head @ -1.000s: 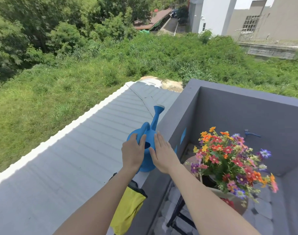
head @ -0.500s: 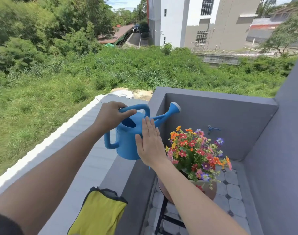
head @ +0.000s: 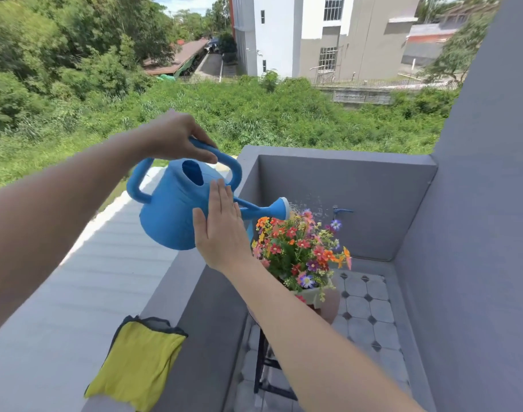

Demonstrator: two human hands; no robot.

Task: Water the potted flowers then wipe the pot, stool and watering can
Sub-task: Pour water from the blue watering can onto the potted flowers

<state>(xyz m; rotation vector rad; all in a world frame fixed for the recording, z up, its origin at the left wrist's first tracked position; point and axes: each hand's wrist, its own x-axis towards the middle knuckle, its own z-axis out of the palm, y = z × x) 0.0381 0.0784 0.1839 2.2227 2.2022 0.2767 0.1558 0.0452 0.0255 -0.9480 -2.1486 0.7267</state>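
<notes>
One tilted blue watering can (head: 171, 215), left hand (head: 174, 138) fingers (head: 205, 156) curled round its handle (head: 235, 171), right hand (head: 221, 233) flat against it.

I'm looking at the grey parapet ledge (head: 171, 288) on my left: a yellow cloth (head: 135, 364) with a dark trim lies flat across its top, near me. Below, inside the balcony, I see the tiled floor (head: 370, 310), pale tiles with small dark diamonds. A black stool (head: 261, 361) stands on it, mostly hidden, and the pot (head: 331, 301) sits on the stool.
</notes>
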